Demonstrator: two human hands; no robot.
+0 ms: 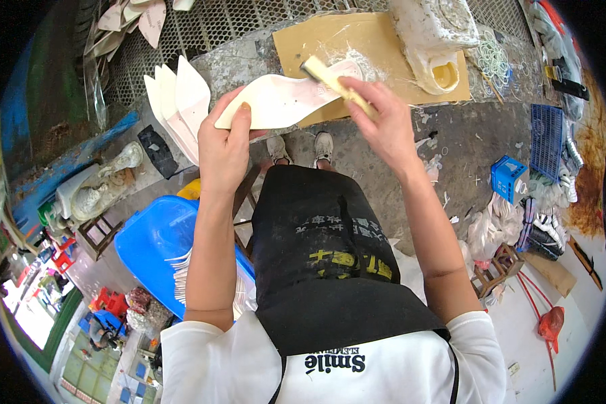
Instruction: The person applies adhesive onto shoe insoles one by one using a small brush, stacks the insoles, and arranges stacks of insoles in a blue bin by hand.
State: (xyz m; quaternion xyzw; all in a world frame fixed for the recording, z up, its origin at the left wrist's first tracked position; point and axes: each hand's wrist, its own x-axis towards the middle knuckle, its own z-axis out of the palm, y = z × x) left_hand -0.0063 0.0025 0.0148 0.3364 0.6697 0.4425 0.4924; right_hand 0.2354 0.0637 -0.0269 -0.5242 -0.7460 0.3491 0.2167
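Observation:
My left hand (227,141) grips the wide end of a pale, shoe-sole-shaped insole (266,102), thumb on top. The insole's narrow end reaches right over a brown cardboard sheet (286,50). In my right hand (387,124), closed fingers pinch a flat, cream-coloured brush (330,79). Its dark-edged tip lies over the insole's upper edge, and whether its bristles touch is hard to tell. Several similar insoles (192,91) lie fanned out left of my left hand. Right of the brush stands a crusted white glue container (434,37), with yellowish glue (444,74) in its spout-like opening.
White stringy scraps (367,64) lie on the cardboard. Tangled pale strands (493,60) sit right of the container. Below my left forearm is a blue tub (148,236) with stacked pale pieces. A blue box (508,176) and a blue crate (547,138) stand at right.

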